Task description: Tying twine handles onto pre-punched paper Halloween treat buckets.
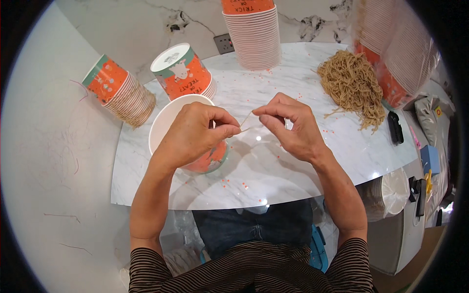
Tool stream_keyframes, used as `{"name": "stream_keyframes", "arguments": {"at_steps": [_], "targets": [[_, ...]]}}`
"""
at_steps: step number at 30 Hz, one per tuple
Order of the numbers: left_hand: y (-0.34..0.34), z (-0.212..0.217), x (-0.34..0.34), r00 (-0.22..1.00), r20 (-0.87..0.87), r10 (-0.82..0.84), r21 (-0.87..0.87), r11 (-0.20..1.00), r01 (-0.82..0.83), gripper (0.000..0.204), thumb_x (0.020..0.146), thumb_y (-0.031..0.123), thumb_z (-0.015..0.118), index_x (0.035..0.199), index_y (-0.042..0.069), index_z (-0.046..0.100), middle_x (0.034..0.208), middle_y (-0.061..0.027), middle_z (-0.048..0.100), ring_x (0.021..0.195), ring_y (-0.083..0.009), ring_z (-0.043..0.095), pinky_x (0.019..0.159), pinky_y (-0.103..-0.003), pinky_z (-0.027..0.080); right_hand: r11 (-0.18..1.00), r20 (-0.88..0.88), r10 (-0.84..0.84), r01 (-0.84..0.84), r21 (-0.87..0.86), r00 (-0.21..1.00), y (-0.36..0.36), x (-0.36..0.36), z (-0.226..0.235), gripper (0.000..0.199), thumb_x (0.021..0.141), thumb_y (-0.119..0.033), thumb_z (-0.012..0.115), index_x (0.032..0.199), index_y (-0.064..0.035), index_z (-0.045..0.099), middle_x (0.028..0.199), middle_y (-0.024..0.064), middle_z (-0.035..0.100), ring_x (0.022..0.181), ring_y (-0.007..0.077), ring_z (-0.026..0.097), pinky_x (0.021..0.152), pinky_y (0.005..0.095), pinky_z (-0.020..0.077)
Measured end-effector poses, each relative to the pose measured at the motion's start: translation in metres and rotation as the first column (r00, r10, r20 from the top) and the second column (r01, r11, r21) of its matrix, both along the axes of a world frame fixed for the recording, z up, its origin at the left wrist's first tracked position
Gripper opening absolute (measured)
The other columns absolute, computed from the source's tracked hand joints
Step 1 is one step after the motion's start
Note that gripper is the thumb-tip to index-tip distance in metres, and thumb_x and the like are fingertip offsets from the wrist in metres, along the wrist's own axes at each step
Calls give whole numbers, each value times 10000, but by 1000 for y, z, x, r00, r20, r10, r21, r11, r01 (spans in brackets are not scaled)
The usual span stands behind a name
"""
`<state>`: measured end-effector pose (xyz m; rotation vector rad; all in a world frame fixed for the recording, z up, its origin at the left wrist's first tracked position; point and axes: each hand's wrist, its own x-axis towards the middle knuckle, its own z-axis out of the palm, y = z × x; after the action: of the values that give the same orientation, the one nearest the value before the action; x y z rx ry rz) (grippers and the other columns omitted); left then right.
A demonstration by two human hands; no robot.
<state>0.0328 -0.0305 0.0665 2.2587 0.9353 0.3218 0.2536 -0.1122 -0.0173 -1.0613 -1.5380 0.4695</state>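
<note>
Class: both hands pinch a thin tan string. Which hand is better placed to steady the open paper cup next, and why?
Left. The left hand hovers directly over the white-and-orange paper cup; the right hand is further away, pinching the thin tan string.

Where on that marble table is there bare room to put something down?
Bare marble lies between the right hand and the pile of tan strings, and along the table's near edge. The back is crowded with paper cup stacks.
</note>
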Motion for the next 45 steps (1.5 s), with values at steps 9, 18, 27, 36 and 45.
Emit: {"name": "stream_keyframes", "arguments": {"at_steps": [9,18,27,36,45], "targets": [[10,-3,1,997,54,-48,-80,995,52,176,936,139,737,955,-36,752,806,-75,731,736,-108,672,696,-270,540,997,78,-43,38,69,996,3,-2,-5,216,921,-40,718,1130,-7,764,878,83,617,751,168,582,672,307,482],[17,-6,0,986,166,-20,-240,969,60,182,963,135,715,979,-45,737,847,-56,739,770,-89,676,717,-251,549,953,-102,127,-150,-264,987,8,-23,-13,223,882,-139,834,1084,-46,807,826,-15,574,719,84,477,641,272,402],[24,-8,-5,983,184,25,-149,989,3,180,981,142,731,1000,-37,726,872,-54,731,779,-97,686,729,-248,562,932,-236,123,-194,-307,964,7,-7,-13,159,940,-152,786,973,2,799,794,-31,634,718,38,516,634,239,419],[25,-12,-7,965,242,99,-128,989,-70,159,967,124,740,990,-34,737,846,-20,712,742,-72,644,686,-230,520,880,-113,8,-60,-471,994,4,-2,-2,193,921,-184,794,910,8,772,723,-31,643,686,35,527,610,244,441],[27,-9,-12,969,232,87,-82,994,-70,147,969,119,738,979,-26,718,801,11,676,715,-60,618,668,-218,501,911,-148,68,-122,-393,987,4,2,-3,152,945,-158,753,918,-9,739,795,-30,673,682,38,553,612,232,457]]}}
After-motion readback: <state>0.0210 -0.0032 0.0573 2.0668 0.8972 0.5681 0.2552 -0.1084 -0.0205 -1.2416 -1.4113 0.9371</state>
